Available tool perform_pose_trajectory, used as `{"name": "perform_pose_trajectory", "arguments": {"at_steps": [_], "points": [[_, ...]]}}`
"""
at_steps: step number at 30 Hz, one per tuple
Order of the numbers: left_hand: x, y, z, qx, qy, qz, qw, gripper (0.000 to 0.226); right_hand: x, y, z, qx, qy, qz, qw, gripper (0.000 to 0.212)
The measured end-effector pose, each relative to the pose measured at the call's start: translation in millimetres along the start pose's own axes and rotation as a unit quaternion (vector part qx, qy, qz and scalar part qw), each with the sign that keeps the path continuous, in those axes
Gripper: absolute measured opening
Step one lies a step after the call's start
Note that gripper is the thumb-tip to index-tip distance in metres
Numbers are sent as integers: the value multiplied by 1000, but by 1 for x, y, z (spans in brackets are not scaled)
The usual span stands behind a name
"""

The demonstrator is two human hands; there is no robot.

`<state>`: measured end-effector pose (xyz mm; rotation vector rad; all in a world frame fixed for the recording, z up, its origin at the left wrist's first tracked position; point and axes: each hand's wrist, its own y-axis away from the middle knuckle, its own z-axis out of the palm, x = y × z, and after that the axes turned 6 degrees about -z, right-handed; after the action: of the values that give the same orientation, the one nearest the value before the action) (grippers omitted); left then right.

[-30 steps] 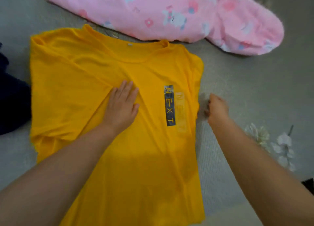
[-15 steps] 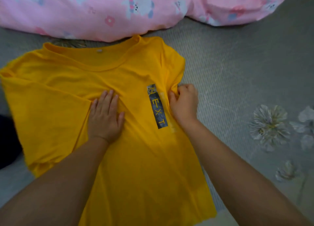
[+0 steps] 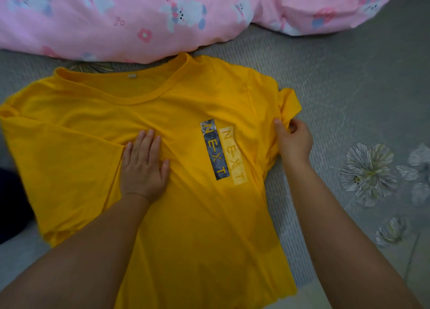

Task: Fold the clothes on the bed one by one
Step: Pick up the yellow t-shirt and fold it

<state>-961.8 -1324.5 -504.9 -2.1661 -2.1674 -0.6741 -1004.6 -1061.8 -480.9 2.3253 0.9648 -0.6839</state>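
1. The grey bedsheet [image 3: 349,80] with pale flower prints takes up the whole floor of the scene; its edges run out of sight on every side.
2. A pink quilt [image 3: 144,13] printed with little animals lies bunched along the far side, its top cut off, its near edge just beside the shirt's collar.
3. The yellow T-shirt [image 3: 204,215] lies front up in the middle of the sheet, collar away from the person. Its hem runs under the arms and off the bottom, so how far it reaches is not clear. The left sleeve lies folded in over the body.
4. Something dark [image 3: 9,201] sits at the left edge, mostly cut off; I can't make out what it is.
5. The left hand [image 3: 144,167] presses flat on the chest of the shirt, fingers straight and spread slightly.
6. The right hand [image 3: 294,141] pinches the bunched right sleeve at the shirt's side; the fingertips are tucked into the cloth.
7. A "NEXT" print [image 3: 221,150] sits between the hands.
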Motion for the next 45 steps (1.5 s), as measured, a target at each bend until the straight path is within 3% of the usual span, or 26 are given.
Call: {"name": "perform_pose_trajectory", "arguments": {"at_steps": [3, 5, 7, 9, 12, 14, 16, 20, 23, 27, 31, 34, 38, 40, 42, 45], "points": [[-1, 0, 1, 5, 0, 2, 1000, 61, -2, -17, -4, -21, 26, 27, 999, 18], [-1, -1, 0, 9, -8, 10, 1000, 59, -9, -20, -9, 22, 20, -1, 1000, 38], [0, -2, 0, 9, -15, 14, 1000, 58, -21, -11, -14, 88, 13, -94, 992, 43], [0, -2, -2, 5, -17, 17, 1000, 57, -36, 12, -17, 89, -2, -244, 966, 31], [-1, -2, -3, 3, -14, 18, 1000, 58, -38, 59, -7, -91, 57, -451, 886, 16], [-2, -2, -3, 7, -7, 15, 1000, 59, -25, 85, 0, -210, 101, -496, 836, 29], [-2, -2, -2, 9, -6, 18, 1000, 59, -9, 97, -3, -234, 105, -470, 845, 38], [-2, -1, 1, 15, -13, 24, 1000, 59, 19, 95, -20, -163, 146, -401, 890, 35], [1, 3, 0, 6, -1, 6, 1000, 65, 34, 87, -22, -124, 223, -345, 903, 53], [10, 2, -8, -19, -12, -24, 999, 62, 44, 75, -19, -137, 158, -258, 943, 44], [38, -14, -25, -6, -1, 4, 1000, 48, 43, 79, -15, -112, 45, -260, 958, 18], [79, -49, -30, 12, 42, 26, 999, 43, 42, 84, -14, -79, 19, -259, 963, 13], [135, -105, -22, -13, 120, -51, 991, 41, 45, 81, -16, -48, 5, -293, 955, 29], [153, -122, -17, -31, 100, -63, 992, 32, 48, 78, -18, -43, -9, -311, 949, 30], [163, -133, -15, -36, 102, -73, 991, 39, 52, 74, -24, -56, -22, -321, 945, 29], [172, -146, -15, -49, 164, -86, 981, 35, 60, 68, -29, -66, -35, -321, 944, 30]]}}
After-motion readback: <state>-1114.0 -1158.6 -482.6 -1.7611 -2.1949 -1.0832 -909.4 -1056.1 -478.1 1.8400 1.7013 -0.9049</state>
